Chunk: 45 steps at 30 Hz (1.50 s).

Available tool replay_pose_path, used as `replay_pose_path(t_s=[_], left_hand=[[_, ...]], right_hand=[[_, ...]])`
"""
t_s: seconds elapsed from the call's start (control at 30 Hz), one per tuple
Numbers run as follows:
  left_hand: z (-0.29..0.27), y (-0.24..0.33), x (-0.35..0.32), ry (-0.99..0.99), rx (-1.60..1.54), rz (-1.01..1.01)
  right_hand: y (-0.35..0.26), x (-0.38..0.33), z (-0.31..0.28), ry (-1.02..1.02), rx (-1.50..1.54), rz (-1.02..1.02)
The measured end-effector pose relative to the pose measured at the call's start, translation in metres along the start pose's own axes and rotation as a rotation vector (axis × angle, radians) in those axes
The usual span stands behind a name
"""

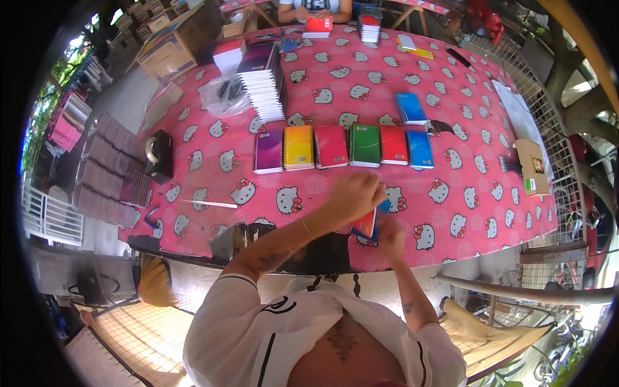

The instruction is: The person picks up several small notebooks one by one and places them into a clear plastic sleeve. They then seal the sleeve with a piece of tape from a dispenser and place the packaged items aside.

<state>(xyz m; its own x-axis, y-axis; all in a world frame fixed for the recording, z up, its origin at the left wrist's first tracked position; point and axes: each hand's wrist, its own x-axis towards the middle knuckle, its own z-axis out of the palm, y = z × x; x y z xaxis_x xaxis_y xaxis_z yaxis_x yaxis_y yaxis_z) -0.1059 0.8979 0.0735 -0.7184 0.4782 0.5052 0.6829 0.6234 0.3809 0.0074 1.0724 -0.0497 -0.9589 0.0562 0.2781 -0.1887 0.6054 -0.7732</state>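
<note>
Near the table's front edge, a small red notebook (365, 224) overlaps a blue notebook (384, 206), both tilted and partly covered by my hands. My left hand (356, 197) reaches over them from above, its fingers curled closed at their upper end. On their right side, my right hand (391, 239) is closed against the edge, slightly blurred. Just beyond lies a row of spiral notebooks: purple (269, 151), yellow (298, 147), crimson (331, 146), green (365, 145), red (394, 144) and blue (420, 149).
A tall notebook stack (265, 93) stands behind the row, beside a clear plastic bag (224, 95). Another blue notebook (410, 108) lies farther right. A black case (160, 157) and a cardboard box (531, 168) flank the pink tablecloth (451, 187). A person (314, 9) sits opposite.
</note>
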Motion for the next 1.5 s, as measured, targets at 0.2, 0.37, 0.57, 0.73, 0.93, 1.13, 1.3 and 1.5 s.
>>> replay_pose_path(t_s=[0.2, 0.37, 0.57, 0.73, 0.93, 1.13, 1.3, 1.5], left_hand=[[0.062, -0.035, -0.063, -0.515, 0.023, -0.280], [-0.013, -0.145, -0.063, 0.099, 0.486, -0.160], [-0.033, -0.143, -0.073, 0.281, 0.111, -0.202], [-0.002, -0.033, -0.142, -0.103, -0.089, 0.207], [0.040, -0.031, -0.048, 0.004, -0.036, 0.040], [0.057, -0.100, 0.008, 0.002, 0.407, -0.201], [0.018, -0.104, 0.000, -0.061, -0.089, -0.277], [-0.100, -0.036, -0.006, -0.236, -0.052, -0.107]], right_hand=[[-0.035, 0.153, 0.030, -0.006, 0.270, -0.109], [-0.072, 0.168, 0.095, -0.075, -0.378, -0.494], [-0.034, 0.118, 0.006, 0.033, 0.303, -0.060], [0.046, 0.068, -0.019, -0.215, 0.006, -0.172], [0.024, 0.159, -0.007, 0.090, -0.348, -0.248], [0.016, 0.177, 0.024, 0.033, -0.635, -0.405], [0.010, 0.160, 0.006, -0.065, -0.571, -0.409], [-0.044, -0.001, -0.013, -0.320, -0.421, -0.469]])
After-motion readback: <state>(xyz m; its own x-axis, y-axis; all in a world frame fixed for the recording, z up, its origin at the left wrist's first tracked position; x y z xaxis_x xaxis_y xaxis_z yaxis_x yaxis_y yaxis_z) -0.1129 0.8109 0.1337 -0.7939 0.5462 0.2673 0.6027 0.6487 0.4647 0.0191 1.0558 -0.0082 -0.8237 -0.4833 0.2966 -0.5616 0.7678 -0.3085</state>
